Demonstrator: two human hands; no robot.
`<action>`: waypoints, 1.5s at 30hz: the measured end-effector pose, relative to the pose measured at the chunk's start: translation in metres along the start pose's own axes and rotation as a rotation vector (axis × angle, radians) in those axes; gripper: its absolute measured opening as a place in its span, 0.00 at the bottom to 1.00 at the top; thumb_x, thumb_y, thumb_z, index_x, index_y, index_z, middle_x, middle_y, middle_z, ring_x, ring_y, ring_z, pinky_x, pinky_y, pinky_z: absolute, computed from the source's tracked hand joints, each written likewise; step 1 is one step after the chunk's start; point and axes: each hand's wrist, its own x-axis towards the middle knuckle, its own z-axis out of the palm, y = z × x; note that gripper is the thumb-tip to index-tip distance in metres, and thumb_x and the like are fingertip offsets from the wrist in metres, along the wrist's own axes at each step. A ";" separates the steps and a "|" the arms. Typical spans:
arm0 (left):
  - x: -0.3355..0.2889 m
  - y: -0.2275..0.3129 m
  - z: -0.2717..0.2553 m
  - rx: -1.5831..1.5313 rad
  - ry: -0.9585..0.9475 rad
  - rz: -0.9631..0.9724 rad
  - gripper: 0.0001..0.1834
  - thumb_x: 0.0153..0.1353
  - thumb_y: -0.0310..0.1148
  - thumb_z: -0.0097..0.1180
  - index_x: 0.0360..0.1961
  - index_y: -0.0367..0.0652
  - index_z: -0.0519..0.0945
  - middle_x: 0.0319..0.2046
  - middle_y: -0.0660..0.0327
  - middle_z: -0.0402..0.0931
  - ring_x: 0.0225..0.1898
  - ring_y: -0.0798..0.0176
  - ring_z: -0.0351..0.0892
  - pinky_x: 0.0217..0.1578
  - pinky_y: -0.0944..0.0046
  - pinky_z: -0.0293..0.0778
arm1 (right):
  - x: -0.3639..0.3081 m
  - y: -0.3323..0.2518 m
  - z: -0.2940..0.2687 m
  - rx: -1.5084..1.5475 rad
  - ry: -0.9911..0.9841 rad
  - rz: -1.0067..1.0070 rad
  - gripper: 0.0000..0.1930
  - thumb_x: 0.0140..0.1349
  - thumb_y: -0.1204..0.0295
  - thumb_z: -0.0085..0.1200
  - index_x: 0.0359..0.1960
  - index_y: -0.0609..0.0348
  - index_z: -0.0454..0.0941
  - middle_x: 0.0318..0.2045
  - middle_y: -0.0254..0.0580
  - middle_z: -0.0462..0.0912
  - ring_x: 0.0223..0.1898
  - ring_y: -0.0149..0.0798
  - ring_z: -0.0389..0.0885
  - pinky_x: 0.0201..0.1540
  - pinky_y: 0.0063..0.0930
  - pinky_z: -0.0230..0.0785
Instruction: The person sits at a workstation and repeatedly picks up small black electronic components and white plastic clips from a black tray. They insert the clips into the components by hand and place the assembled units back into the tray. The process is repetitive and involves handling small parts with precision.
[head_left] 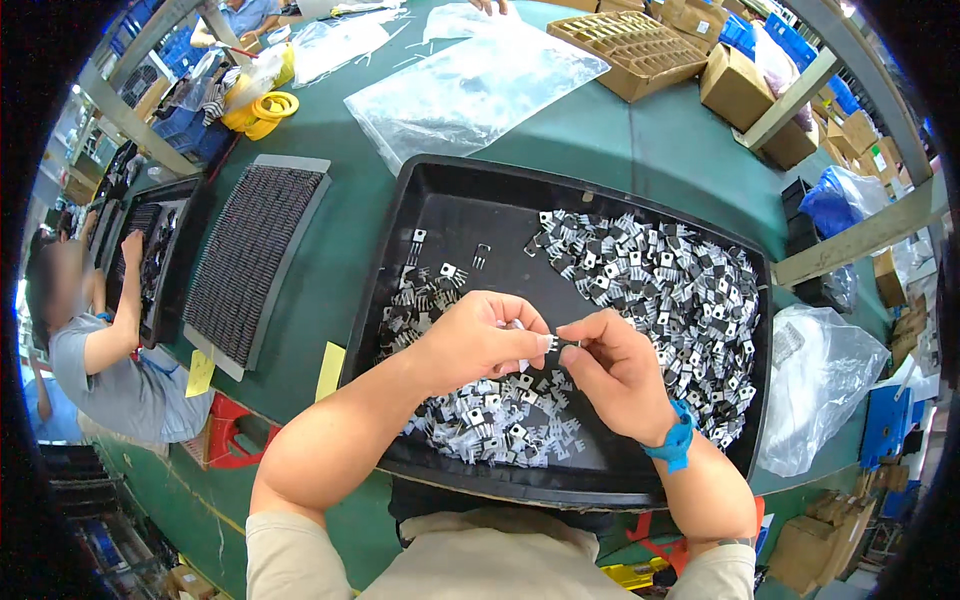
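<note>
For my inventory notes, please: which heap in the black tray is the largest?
The right heap, along the right side of the black tray; it spreads much wider than the left heap and the near heap.

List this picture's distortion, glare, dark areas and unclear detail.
All in the head view: fisheye distortion bows the shallow black plastic tray; glare streaks the large clear plastic bag; the corners fall to black; the tiny part pinched in the bare left hand is too small to make out fully.

Wearing a plain beige shirt [480, 572] with short sleeves [290, 555] and, on the right, a bright blue wristband [680, 437].
</note>
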 end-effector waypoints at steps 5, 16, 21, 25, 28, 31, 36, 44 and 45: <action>0.001 0.001 0.000 0.064 0.067 0.002 0.07 0.58 0.29 0.61 0.33 0.37 0.77 0.23 0.62 0.78 0.19 0.79 0.67 0.17 0.78 0.61 | 0.002 0.002 0.001 -0.025 0.046 0.037 0.09 0.60 0.80 0.54 0.42 0.62 0.75 0.23 0.28 0.71 0.23 0.19 0.66 0.24 0.16 0.59; 0.004 0.000 -0.004 -0.089 0.031 -0.046 0.06 0.60 0.29 0.58 0.33 0.38 0.77 0.24 0.60 0.78 0.18 0.77 0.67 0.16 0.77 0.60 | 0.004 0.000 -0.001 0.084 0.012 0.087 0.11 0.61 0.82 0.52 0.46 0.62 0.75 0.25 0.26 0.71 0.24 0.17 0.66 0.25 0.14 0.58; 0.004 0.000 -0.010 -0.211 0.022 -0.023 0.04 0.58 0.27 0.56 0.33 0.38 0.76 0.25 0.61 0.76 0.18 0.77 0.67 0.15 0.77 0.57 | 0.005 -0.002 -0.005 0.163 -0.021 0.141 0.13 0.63 0.81 0.49 0.49 0.61 0.74 0.26 0.27 0.73 0.24 0.18 0.68 0.25 0.13 0.60; 0.004 0.001 -0.013 -0.233 -0.006 -0.023 0.05 0.57 0.25 0.56 0.35 0.38 0.76 0.25 0.61 0.76 0.19 0.76 0.67 0.15 0.77 0.55 | 0.008 0.001 -0.013 0.459 -0.021 0.316 0.09 0.65 0.75 0.48 0.46 0.58 0.73 0.24 0.30 0.75 0.22 0.21 0.71 0.20 0.14 0.58; 0.006 0.001 -0.014 -0.240 0.038 0.045 0.06 0.56 0.26 0.56 0.34 0.38 0.75 0.25 0.61 0.75 0.20 0.75 0.68 0.15 0.78 0.57 | 0.010 -0.004 -0.015 0.635 0.019 0.362 0.05 0.67 0.69 0.49 0.41 0.54 0.72 0.22 0.31 0.75 0.19 0.22 0.71 0.16 0.13 0.53; 0.006 0.000 -0.015 -0.259 0.003 0.088 0.08 0.55 0.23 0.54 0.37 0.37 0.74 0.29 0.59 0.74 0.22 0.75 0.68 0.16 0.78 0.56 | 0.012 0.008 -0.019 0.485 -0.049 0.401 0.04 0.64 0.76 0.49 0.40 0.56 0.72 0.28 0.35 0.77 0.23 0.30 0.74 0.18 0.20 0.58; 0.007 -0.001 -0.015 -0.311 -0.053 0.142 0.10 0.54 0.21 0.52 0.40 0.36 0.74 0.32 0.57 0.75 0.23 0.74 0.68 0.17 0.78 0.57 | 0.011 0.028 -0.006 -0.307 -0.096 -0.055 0.04 0.61 0.77 0.53 0.37 0.60 0.74 0.30 0.40 0.79 0.29 0.33 0.79 0.28 0.27 0.70; 0.009 -0.003 -0.020 -0.394 -0.092 0.093 0.09 0.56 0.24 0.54 0.40 0.35 0.74 0.34 0.54 0.75 0.25 0.72 0.69 0.17 0.77 0.56 | 0.008 0.024 0.010 -0.904 -0.491 -0.095 0.10 0.57 0.65 0.58 0.36 0.55 0.77 0.33 0.44 0.76 0.35 0.51 0.80 0.37 0.44 0.74; 0.010 -0.004 -0.022 -0.403 -0.102 0.090 0.09 0.57 0.25 0.54 0.40 0.35 0.74 0.33 0.54 0.75 0.25 0.72 0.69 0.17 0.77 0.57 | 0.007 0.023 0.008 -0.895 -0.508 -0.088 0.10 0.57 0.65 0.59 0.36 0.55 0.77 0.34 0.43 0.76 0.34 0.51 0.80 0.37 0.44 0.73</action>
